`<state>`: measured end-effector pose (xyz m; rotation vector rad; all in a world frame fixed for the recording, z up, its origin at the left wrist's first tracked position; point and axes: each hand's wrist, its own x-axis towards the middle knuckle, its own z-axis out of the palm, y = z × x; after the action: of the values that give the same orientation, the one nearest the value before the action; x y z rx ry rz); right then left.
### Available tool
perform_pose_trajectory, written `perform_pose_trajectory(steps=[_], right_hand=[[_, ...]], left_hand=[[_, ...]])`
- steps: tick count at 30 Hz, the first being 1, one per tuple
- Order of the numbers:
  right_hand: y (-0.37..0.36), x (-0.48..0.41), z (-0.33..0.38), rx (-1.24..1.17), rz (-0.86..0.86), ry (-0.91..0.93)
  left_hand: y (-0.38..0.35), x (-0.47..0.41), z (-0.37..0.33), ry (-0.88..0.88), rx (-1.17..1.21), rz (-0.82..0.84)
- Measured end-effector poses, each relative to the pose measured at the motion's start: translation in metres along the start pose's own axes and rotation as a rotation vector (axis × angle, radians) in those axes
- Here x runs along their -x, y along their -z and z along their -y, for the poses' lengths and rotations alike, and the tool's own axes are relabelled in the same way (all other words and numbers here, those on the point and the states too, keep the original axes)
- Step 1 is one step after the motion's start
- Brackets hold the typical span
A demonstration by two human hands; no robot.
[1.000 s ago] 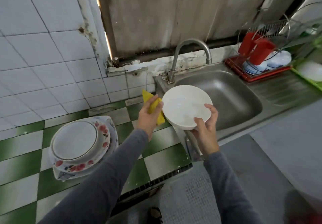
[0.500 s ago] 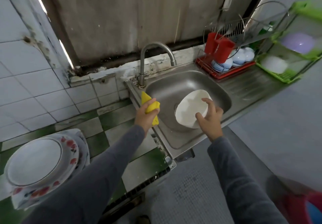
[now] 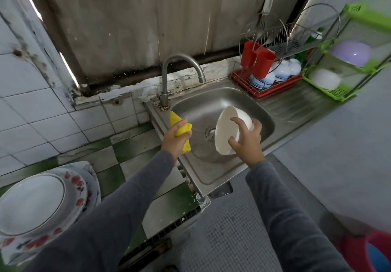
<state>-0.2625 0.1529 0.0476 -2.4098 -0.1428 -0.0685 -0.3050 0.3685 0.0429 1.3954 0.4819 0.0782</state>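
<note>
Worn panelling and white wall tiles back a steel sink [image 3: 211, 174] set beside a green-and-white tiled counter [image 3: 135, 144]. The right hand [image 3: 248, 142] grasps a white bowl [image 3: 227, 130] over the basin. Its fingers [image 3: 237, 121] spread across the outer wall and base, and the thumb is hooked at the lower rim. The bowl is tipped on its side, with its mouth turned towards the left hand [image 3: 172, 141] and its lower edge down near the drain [image 3: 210, 132]. The left hand is clenched round a yellow cloth [image 3: 183, 128], which pokes out above and below the fist. This hand sits over the sink's left rim, near the bowl but not touching it. A tap [image 3: 182, 60] arches beyond both sets of fingers. A stack of flowered plates [image 3: 31, 204] stands on the counter well to the left of the left hand. Beyond the right fingers is a wire rack [image 3: 273, 36] with red cups [image 3: 262, 63] and bowls, with a green shelf [image 3: 332, 95] further right.
</note>
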Motion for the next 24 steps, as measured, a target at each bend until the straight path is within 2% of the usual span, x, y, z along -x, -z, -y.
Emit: perform_pose_trajectory(steps=[14,20,24], right_hand=[[0.0,0.005,0.018,0.413,-0.037,0.28],[-0.003,0.01,0.022,0.464,-0.046,0.378],[-0.011,0.014,0.027,0.382,-0.016,0.354]], left_hand=[[0.01,0.007,0.0,0.027,0.04,-0.02],[0.02,0.013,0.003,0.024,0.037,-0.039],[0.03,0.02,0.004,0.031,0.056,-0.054]])
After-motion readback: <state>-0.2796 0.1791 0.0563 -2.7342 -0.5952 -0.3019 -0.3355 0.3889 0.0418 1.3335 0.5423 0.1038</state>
